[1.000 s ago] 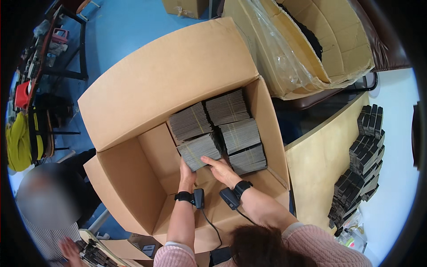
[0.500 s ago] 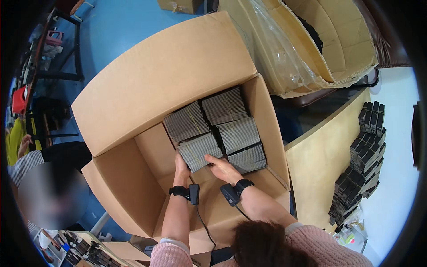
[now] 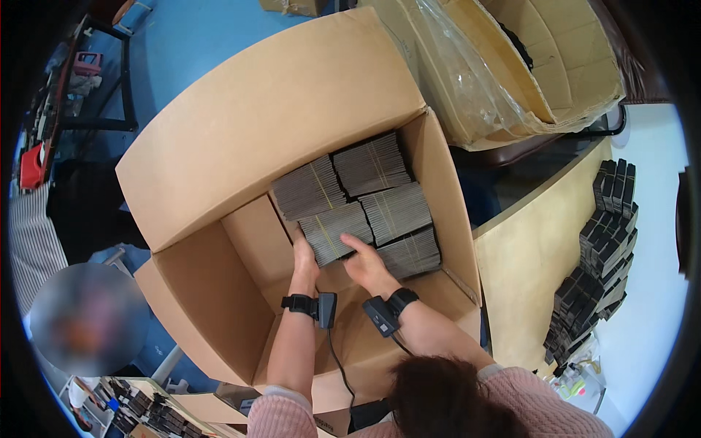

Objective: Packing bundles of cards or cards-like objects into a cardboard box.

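Observation:
Inside a large open cardboard box point(image 3: 208, 292), my two hands hold a banded bundle of thin grey pieces point(image 3: 332, 228), packed edge to edge with a yellow strap around them. My left hand point(image 3: 304, 261) is closed against its left side, fingers mostly hidden. On the near right side, my right hand point(image 3: 366, 266) grips it with the thumb lying on top; its other fingers are out of sight below. Several similar bundles point(image 3: 374, 166) sit in rows at the box's far right, and the held bundle lies close against them.
A long flap point(image 3: 270, 124) stands out on the far side. Beyond it is a bigger carton point(image 3: 467, 87) with clear plastic. Black stacked pieces point(image 3: 602, 233) stand on a surface at right. Another person point(image 3: 91, 212) is at left. Cables point(image 3: 334, 365) trail from my wrist devices.
The held bundle has moved slightly away from me, closer to the bundles beside it, both hands moving with it. The view has shifted a little. The person at left has moved.

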### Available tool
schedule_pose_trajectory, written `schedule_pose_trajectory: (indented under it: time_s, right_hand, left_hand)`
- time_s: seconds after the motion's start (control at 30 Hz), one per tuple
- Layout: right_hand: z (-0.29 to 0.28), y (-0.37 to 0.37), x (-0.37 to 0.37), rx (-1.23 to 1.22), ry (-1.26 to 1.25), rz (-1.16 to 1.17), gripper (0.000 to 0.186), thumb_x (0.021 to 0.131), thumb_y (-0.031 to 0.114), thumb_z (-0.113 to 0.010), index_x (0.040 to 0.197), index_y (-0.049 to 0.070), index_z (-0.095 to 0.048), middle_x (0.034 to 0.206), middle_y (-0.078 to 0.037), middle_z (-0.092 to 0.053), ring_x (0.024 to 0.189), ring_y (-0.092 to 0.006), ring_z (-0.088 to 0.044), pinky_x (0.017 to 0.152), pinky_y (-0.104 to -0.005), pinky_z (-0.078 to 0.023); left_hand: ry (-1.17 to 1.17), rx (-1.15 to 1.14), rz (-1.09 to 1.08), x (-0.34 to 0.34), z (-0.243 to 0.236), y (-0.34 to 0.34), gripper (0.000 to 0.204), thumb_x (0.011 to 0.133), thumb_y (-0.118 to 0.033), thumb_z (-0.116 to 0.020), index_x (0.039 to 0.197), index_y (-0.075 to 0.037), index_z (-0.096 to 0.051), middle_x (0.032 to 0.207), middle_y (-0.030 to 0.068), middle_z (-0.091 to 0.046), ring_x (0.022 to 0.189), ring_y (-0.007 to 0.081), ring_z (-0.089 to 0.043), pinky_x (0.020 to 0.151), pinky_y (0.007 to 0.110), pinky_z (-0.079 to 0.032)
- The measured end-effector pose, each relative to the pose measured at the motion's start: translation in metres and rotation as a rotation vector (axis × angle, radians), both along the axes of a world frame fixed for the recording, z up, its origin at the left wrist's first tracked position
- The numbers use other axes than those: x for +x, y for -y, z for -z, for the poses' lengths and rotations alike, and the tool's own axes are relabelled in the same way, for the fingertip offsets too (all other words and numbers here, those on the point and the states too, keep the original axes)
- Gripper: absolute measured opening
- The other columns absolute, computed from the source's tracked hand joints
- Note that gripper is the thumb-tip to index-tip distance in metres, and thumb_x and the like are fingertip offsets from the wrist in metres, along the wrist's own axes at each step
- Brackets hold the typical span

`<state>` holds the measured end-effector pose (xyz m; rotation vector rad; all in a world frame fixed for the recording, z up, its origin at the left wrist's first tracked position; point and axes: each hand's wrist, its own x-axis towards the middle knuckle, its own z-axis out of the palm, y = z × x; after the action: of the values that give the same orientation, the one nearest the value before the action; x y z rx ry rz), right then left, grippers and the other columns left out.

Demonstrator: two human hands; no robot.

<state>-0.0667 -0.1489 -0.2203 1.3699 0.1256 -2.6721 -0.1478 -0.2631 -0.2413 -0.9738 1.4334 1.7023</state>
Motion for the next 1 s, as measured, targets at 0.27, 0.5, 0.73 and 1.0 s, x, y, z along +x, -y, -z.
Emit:
schedule_pose_trajectory:
  time_s: [0.27,0.5,0.73,1.0]
  right_hand:
    - [-0.004,-0.004,0.001,-0.017,0.046,0.017,0.039,0.080,0.010,-0.073,0.115,0.002,-0.056,0.117,-0.007,-0.058,0.112,-0.0221,-0.051,0.102,-0.0353,-0.037]
    - [-0.096,-0.014,0.024,0.099,0.029,-0.356,0.049,0.085,0.019,-0.068,0.128,0.001,-0.051,0.134,-0.011,-0.050,0.125,-0.0195,-0.043,0.105,-0.0360,-0.032]
    - [-0.230,-0.178,0.198,0.738,-0.201,-0.032,0.037,0.095,0.021,-0.054,0.125,0.001,-0.045,0.114,-0.012,-0.060,0.106,-0.0195,-0.058,0.092,-0.0331,-0.047]
    - [-0.227,-0.241,0.440,0.478,0.456,0.950,0.032,0.094,0.021,-0.050,0.120,0.004,-0.044,0.122,-0.010,-0.047,0.110,-0.0220,-0.048,0.103,-0.0385,-0.038]
  left_hand:
    - [-0.097,0.127,0.069,0.003,0.012,0.024,0.057,0.098,-0.048,-0.034,0.136,-0.006,-0.040,0.134,0.0088,-0.049,0.119,0.0243,-0.049,0.098,0.038,-0.042]
    - [-0.237,-0.241,-0.111,0.015,-0.062,0.017,0.047,0.099,-0.039,-0.040,0.124,0.000,-0.050,0.117,0.0076,-0.055,0.109,0.0192,-0.051,0.092,0.036,-0.041]
    - [-0.826,0.189,0.504,0.117,-0.229,-0.160,0.029,0.097,-0.014,-0.046,0.122,0.001,-0.052,0.119,0.0105,-0.056,0.103,0.0193,-0.058,0.093,0.033,-0.045]
    - [-0.500,0.619,1.427,0.299,-0.253,-0.379,0.074,0.095,-0.042,-0.050,0.147,0.000,-0.016,0.148,0.0208,-0.028,0.138,0.0290,-0.026,0.111,0.037,-0.024]
